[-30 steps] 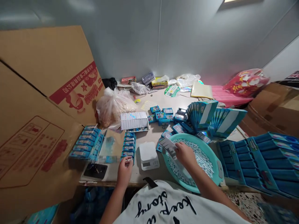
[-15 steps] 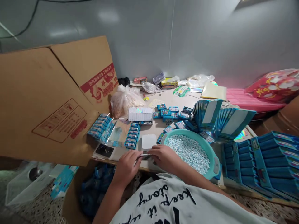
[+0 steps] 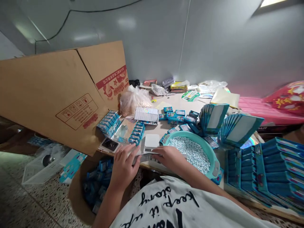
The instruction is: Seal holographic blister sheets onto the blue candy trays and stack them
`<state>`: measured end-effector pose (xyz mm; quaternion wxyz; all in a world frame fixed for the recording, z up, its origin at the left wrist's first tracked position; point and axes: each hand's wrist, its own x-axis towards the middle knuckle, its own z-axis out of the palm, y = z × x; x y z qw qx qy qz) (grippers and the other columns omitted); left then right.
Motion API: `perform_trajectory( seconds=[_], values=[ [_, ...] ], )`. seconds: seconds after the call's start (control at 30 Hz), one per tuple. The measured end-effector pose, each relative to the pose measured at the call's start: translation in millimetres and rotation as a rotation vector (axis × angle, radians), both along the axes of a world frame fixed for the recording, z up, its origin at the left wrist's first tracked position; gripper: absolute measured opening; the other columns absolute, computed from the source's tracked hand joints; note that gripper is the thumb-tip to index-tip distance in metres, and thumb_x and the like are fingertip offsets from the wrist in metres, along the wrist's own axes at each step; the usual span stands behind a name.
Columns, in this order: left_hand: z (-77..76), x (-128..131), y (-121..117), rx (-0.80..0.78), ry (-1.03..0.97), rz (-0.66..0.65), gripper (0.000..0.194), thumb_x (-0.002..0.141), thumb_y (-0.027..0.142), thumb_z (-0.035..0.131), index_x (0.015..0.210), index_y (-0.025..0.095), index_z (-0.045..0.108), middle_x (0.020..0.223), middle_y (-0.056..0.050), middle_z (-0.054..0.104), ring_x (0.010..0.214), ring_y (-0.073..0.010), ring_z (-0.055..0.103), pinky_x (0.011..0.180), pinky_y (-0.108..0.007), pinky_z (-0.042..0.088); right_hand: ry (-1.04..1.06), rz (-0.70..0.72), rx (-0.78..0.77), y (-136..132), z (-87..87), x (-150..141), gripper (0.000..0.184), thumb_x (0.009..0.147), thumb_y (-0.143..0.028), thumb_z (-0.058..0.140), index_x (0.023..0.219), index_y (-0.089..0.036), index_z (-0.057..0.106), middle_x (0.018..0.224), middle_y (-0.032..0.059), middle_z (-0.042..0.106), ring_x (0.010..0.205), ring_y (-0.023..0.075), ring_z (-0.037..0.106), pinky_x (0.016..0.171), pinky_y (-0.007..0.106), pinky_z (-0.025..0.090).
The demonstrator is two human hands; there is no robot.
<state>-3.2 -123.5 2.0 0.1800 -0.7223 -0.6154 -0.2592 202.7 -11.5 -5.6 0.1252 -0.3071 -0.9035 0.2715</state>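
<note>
At the table's front edge, both hands are on a thin, flat, pale piece [image 3: 146,154] whose exact kind I cannot make out. My left hand [image 3: 124,164] pinches its left end, fingers on top and thumb below. The other end is in my right hand [image 3: 169,156], with its fingertips partly hidden. Just behind the piece sits a small white scale [image 3: 152,141]. A turquoise basin [image 3: 215,163] of small pale blue candies stands beside my right forearm. Left of the scale is a row of small blue boxes [image 3: 137,133].
Folded blue display cartons [image 3: 247,129] fan out at right, near stacked blue trays [image 3: 277,167]. A large cardboard flap [image 3: 78,95] rises at left, above a bin of blue boxes [image 3: 98,179]. A phone [image 3: 110,144] and a filled plastic bag [image 3: 134,101] lie on the table.
The view has swung left, so the scene sits farther right. My left hand has spread its fingers more across the flat piece, and more of the piece shows between the hands.
</note>
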Motion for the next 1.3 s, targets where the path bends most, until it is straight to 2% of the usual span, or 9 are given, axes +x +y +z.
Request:
perform_trajectory(
  seconds=[0.07,0.13,0.23,0.37,0.5,0.73,0.9,1.13,1.3],
  values=[
    [3.0,5.1,-1.8,-0.055,-0.001,-0.036,0.035,0.089,0.021,0.063,0.124,0.022,0.059,0.116,-0.008,0.067,0.112,-0.0233,0.060,0.109,-0.048,0.041,-0.004,0.016,0.027,-2.8,0.7,0.0,0.023,0.097,-0.034,0.053,0.098,-0.027,0.075,0.094,0.0034,0.077,0.083,0.0198,0.070,0.065,0.024,0.039],
    [2.1,7.6,-2.7,-0.119,-0.026,-0.087,0.027,0.091,0.020,0.060,0.118,0.021,0.062,0.106,-0.006,0.069,0.103,-0.0204,0.062,0.098,-0.040,0.048,-0.001,0.019,0.049,-6.2,0.4,-0.9,0.024,0.097,-0.035,0.053,0.101,-0.027,0.075,0.096,0.0037,0.077,0.085,0.0205,0.071,0.067,0.025,0.040],
    [-2.8,7.3,-3.2,-0.117,-0.036,-0.139,0.022,0.091,0.014,0.058,0.111,0.020,0.064,0.098,-0.004,0.070,0.092,-0.0178,0.063,0.084,-0.033,0.051,0.011,0.005,0.068,-12.2,-0.4,-2.8,0.026,0.098,-0.036,0.052,0.108,-0.027,0.074,0.102,0.0051,0.077,0.090,0.0216,0.072,0.071,0.026,0.043],
    [-6.2,4.6,-4.3,-0.039,0.025,-0.158,0.031,0.088,0.009,0.060,0.117,0.020,0.063,0.104,-0.005,0.071,0.096,-0.0190,0.063,0.087,-0.035,0.049,0.032,-0.024,0.070,-19.0,-0.9,-3.7,0.029,0.098,-0.037,0.051,0.115,-0.026,0.072,0.104,0.0064,0.077,0.092,0.0213,0.072,0.073,0.026,0.044],
    [-6.0,5.0,-5.2,-0.012,0.079,-0.172,0.037,0.087,0.006,0.060,0.120,0.021,0.062,0.108,-0.006,0.071,0.100,-0.0201,0.063,0.088,-0.036,0.048,0.052,-0.056,0.070,-20.9,-2.5,-1.6,0.027,0.098,-0.038,0.051,0.111,-0.026,0.072,0.101,0.0050,0.077,0.088,0.0210,0.072,0.069,0.026,0.043],
    [-5.2,9.6,0.8,0.012,0.040,-0.152,0.034,0.086,0.018,0.068,0.119,0.020,0.063,0.101,-0.006,0.072,0.092,-0.0206,0.064,0.085,-0.036,0.049,0.061,-0.075,0.068,-21.6,-5.2,0.7,0.025,0.097,-0.039,0.052,0.107,-0.027,0.073,0.098,0.0031,0.077,0.085,0.0201,0.071,0.066,0.026,0.040],
    [-9.6,5.9,-0.5,0.001,0.049,-0.175,0.033,0.086,0.013,0.067,0.117,0.022,0.064,0.103,-0.006,0.072,0.094,-0.0207,0.064,0.086,-0.037,0.049,0.044,-0.072,0.055,-24.1,-7.1,-3.7,0.025,0.097,-0.039,0.052,0.104,-0.026,0.073,0.094,0.0039,0.077,0.083,0.0200,0.071,0.066,0.025,0.040],
    [-16.6,-1.5,-6.3,0.033,0.049,-0.197,0.033,0.084,0.007,0.065,0.113,0.022,0.065,0.106,-0.006,0.071,0.100,-0.0215,0.064,0.091,-0.039,0.050,0.049,-0.060,0.031,-26.6,-8.7,-10.1,0.028,0.098,-0.039,0.051,0.111,-0.026,0.072,0.097,0.0048,0.077,0.086,0.0197,0.070,0.068,0.025,0.043],
    [-14.9,-3.6,-3.9,-0.015,0.005,-0.114,0.034,0.087,0.015,0.064,0.121,0.019,0.062,0.104,-0.007,0.070,0.098,-0.0217,0.063,0.094,-0.041,0.050,0.028,-0.065,0.070,-27.6,-7.9,-13.3,0.027,0.097,-0.038,0.053,0.114,-0.027,0.072,0.097,0.0046,0.076,0.084,0.0194,0.070,0.069,0.026,0.043]
  ],
)
